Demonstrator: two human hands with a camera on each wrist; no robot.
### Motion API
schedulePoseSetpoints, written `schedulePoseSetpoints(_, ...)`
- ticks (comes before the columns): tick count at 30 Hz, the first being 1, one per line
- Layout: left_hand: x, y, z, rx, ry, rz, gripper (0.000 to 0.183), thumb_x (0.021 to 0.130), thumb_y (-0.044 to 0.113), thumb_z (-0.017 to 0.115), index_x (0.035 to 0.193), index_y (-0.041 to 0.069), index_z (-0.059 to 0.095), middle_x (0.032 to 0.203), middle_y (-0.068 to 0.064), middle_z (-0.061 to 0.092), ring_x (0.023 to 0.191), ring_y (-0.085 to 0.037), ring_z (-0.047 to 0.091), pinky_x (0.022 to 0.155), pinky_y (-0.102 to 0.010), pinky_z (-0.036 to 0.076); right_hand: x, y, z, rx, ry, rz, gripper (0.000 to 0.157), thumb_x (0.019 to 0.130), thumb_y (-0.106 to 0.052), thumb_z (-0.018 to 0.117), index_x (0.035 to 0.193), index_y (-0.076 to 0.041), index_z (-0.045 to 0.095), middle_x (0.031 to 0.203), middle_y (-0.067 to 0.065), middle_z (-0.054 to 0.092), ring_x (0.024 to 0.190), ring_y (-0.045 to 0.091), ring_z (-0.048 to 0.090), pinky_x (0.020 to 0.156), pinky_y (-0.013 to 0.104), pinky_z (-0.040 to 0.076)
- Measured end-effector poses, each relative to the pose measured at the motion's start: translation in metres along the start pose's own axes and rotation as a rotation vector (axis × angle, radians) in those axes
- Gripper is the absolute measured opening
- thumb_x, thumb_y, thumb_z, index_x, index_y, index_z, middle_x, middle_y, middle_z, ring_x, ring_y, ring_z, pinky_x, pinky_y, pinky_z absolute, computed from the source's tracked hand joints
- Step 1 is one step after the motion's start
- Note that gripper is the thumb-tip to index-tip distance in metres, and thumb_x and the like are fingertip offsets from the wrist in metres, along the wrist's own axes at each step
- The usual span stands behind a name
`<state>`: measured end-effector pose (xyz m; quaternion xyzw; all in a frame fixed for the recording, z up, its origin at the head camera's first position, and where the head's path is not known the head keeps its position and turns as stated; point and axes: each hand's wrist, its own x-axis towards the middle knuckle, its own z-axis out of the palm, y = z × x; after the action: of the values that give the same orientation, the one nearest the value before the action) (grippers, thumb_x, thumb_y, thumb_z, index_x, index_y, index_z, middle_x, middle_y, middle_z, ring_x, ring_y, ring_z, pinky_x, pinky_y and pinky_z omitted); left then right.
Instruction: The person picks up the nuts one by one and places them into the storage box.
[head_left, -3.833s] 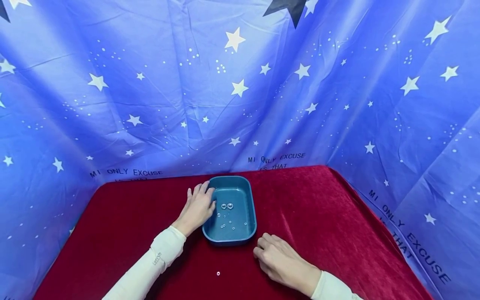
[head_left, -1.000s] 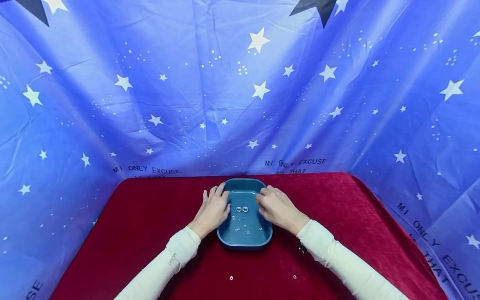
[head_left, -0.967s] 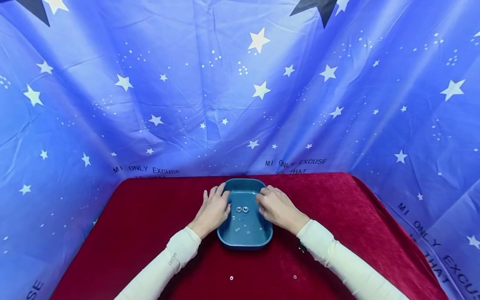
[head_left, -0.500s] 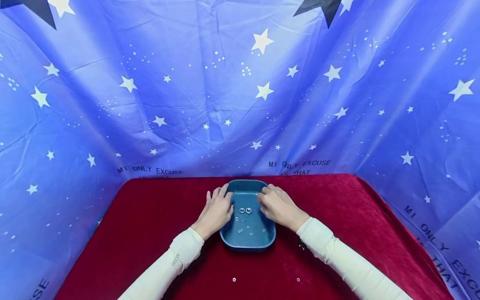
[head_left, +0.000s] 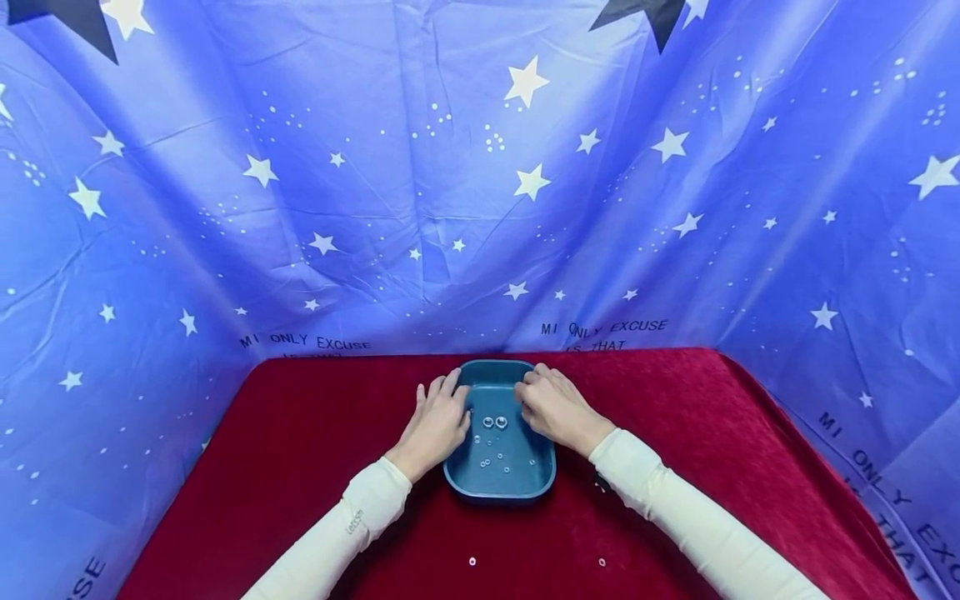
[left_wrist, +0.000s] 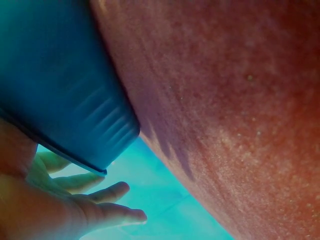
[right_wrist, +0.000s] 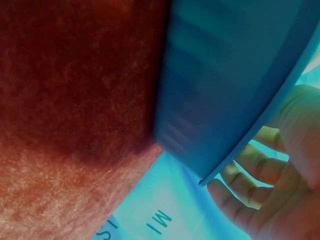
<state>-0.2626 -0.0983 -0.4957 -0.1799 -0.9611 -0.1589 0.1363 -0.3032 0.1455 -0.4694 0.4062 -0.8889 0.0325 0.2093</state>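
Note:
A dark blue-green tray stands on the red cloth. In it lie two larger silver nuts and several tiny ring-shaped nuts. My left hand reaches over the left rim; its thumb and index finger are apart inside, a small shiny bit beside the thumb. In the left wrist view its other fingers extend loosely past the rim. My right hand comes over the right rim with bent fingers. The tray wall hides its thumb and fingertips, so I cannot see whether they pinch anything.
Two small nuts lie apart on the red cloth before the tray: a white-looking one on the left, a duller one on the right. A blue star-patterned curtain hangs behind the table and along both sides.
Compared with the oldest frame, my right hand has moved from the cloth to the tray's right rim, and a second nut shows on the cloth. Over the last second both hands stay put.

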Motion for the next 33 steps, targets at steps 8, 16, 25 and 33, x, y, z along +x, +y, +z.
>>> schedulePoseSetpoints(8, 0.0, 0.004, 0.0, -0.007, -0.008, -0.005, 0.038, 0.104, 0.013, 0.075, 0.138, -0.002, 0.069, 0.166, -0.026, 0.048, 0.145, -0.048, 0.05, 0.116, -0.081, 0.036, -0.001, 0.0, 0.0, -0.008, -0.018, 0.015, 0.01, 0.084, -0.005, 0.08, 0.084, -0.012, 0.073, 0.079, 0.003, 0.064, 0.085, 0.028, 0.058, 0.07, 0.039, 0.048)
schedulePoseSetpoints(16, -0.002, 0.004, 0.0, -0.016, 0.002, 0.002, 0.037, 0.104, 0.012, 0.075, 0.137, -0.002, 0.07, 0.165, -0.028, 0.048, 0.145, -0.05, 0.05, 0.115, -0.082, 0.036, -0.005, 0.0, 0.0, -0.002, 0.008, 0.018, 0.007, 0.085, -0.004, 0.078, 0.085, -0.01, 0.074, 0.082, 0.004, 0.064, 0.085, 0.029, 0.057, 0.07, 0.04, 0.048)
schedulePoseSetpoints(25, -0.002, 0.0, 0.002, -0.026, 0.042, 0.017, 0.032, 0.101, 0.01, 0.077, 0.13, -0.002, 0.071, 0.16, -0.029, 0.052, 0.143, -0.053, 0.051, 0.113, -0.084, 0.037, -0.013, 0.002, 0.005, -0.016, 0.054, 0.06, 0.016, 0.087, -0.005, 0.083, 0.102, -0.005, 0.077, 0.11, 0.014, 0.072, 0.1, 0.034, 0.063, 0.082, 0.046, 0.056)
schedulePoseSetpoints(33, -0.001, 0.0, -0.001, -0.012, 0.023, 0.005, 0.034, 0.103, 0.012, 0.075, 0.133, -0.002, 0.07, 0.162, -0.028, 0.051, 0.144, -0.052, 0.05, 0.113, -0.083, 0.037, -0.029, -0.005, -0.005, -0.022, 0.066, 0.075, 0.022, 0.091, -0.011, 0.084, 0.11, -0.002, 0.077, 0.12, 0.017, 0.071, 0.108, 0.035, 0.064, 0.085, 0.047, 0.058)
